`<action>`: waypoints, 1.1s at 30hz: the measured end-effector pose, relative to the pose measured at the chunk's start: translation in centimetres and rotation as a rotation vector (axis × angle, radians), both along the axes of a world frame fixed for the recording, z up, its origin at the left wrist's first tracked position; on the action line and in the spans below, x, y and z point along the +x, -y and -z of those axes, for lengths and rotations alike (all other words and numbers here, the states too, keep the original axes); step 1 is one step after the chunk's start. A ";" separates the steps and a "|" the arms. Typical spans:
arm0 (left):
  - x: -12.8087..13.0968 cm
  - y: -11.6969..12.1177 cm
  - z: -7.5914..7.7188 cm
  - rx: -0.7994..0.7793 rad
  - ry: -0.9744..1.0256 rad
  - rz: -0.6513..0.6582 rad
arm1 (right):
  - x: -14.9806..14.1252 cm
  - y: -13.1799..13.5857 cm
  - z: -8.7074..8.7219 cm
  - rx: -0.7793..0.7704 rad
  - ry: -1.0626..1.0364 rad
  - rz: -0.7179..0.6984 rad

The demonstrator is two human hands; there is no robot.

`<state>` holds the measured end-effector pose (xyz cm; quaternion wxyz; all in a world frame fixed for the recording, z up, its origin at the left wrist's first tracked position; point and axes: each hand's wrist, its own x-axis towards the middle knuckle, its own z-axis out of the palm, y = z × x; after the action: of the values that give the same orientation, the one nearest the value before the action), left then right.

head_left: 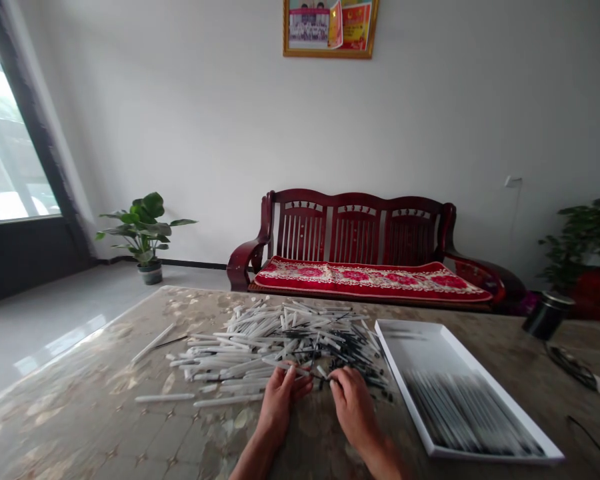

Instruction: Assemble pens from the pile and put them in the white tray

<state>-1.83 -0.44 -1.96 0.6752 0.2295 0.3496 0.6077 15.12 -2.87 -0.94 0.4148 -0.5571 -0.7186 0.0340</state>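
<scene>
over a table with a mottled stone pattern (pixel 80 427), the left hand (pixel 279 400) and right hand (pixel 353 408) work just apart from each other at the near edge of a loose heap of white plastic tubes and thin dark refills (pixel 285 347). the left hand's fingers (pixel 291 377) close on one white tube (pixel 275 364). the right hand's fingertips (pixel 334 381) pinch down at the dark end of the heap, though i cannot tell whether they hold anything. a few stray tubes (pixel 165 397) lie to the left of the heap. to the right sits a white tray (pixel 460 393) holding neat, blurred rows of dark refills (pixel 470 417). beyond it stands a black canister (pixel 547 317). farther off, a red cushion (pixel 370 280) lies on a dark wooden bench (pixel 355 227) against the wall, with a potted plant (pixel 145 233) to its left.
</scene>
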 end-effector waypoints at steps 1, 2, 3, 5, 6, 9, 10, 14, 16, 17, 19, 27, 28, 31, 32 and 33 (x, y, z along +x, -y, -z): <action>0.0 0.0 -0.1 -0.013 0.006 -0.011 | -0.1 0.0 -0.3 0.018 0.022 -0.001; 0.0 0.0 -0.2 -0.025 0.009 -0.022 | -0.3 0.0 -0.7 0.033 0.045 -0.009; 0.0 0.0 -0.3 -0.030 0.007 -0.028 | -0.5 0.0 -1.0 0.044 0.070 -0.025; 0.0 0.2 -0.5 -0.024 -0.010 -0.021 | -1.0 0.0 -1.6 0.057 0.110 -0.070; 0.1 0.4 -0.6 -0.017 -0.021 -0.008 | -1.3 -0.1 -1.8 0.061 0.112 -0.096; 0.4 1.0 -0.6 0.004 -0.008 0.024 | -2.4 -0.5 -1.9 0.084 0.018 -0.166; 0.5 1.2 -0.6 0.006 0.005 0.028 | -2.9 -0.6 -1.9 0.095 -0.033 -0.189; 1.0 1.8 -0.5 0.030 0.007 0.041 | -4.8 -1.0 -2.0 0.104 -0.193 -0.293; 1.1 1.8 -0.5 0.027 0.016 0.039 | -5.6 -1.3 -2.2 0.061 -0.293 -0.355; 1.1 1.7 -0.5 0.006 0.036 0.029 | -5.8 -1.5 -2.4 0.024 -0.367 -0.376; 0.9 1.5 -0.6 -0.067 0.087 0.001 | -5.6 -2.3 -2.6 -0.068 -0.547 -0.365; -0.1 0.3 -0.9 -0.183 0.206 -0.103 | 0.0 -4.0 -2.1 -0.218 -0.211 -0.116; -0.2 0.1 -0.9 -0.175 0.214 -0.100 | 0.3 -3.6 -2.0 -0.240 -0.118 -0.127; -0.1 -0.1 -0.7 -0.150 0.228 -0.098 | 0.3 -2.4 -1.7 -0.282 0.075 -0.161; -0.1 -0.2 -0.6 -0.141 0.228 -0.098 | 0.1 -2.0 -1.6 -0.287 0.120 -0.165; -0.1 -0.2 -0.5 -0.133 0.225 -0.097 | -0.2 -1.8 -1.5 -0.290 0.157 -0.163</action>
<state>-1.90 -0.21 -1.42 0.6936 0.0974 0.3217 0.6371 14.97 -1.05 0.61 0.2686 -0.5521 -0.7791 0.1271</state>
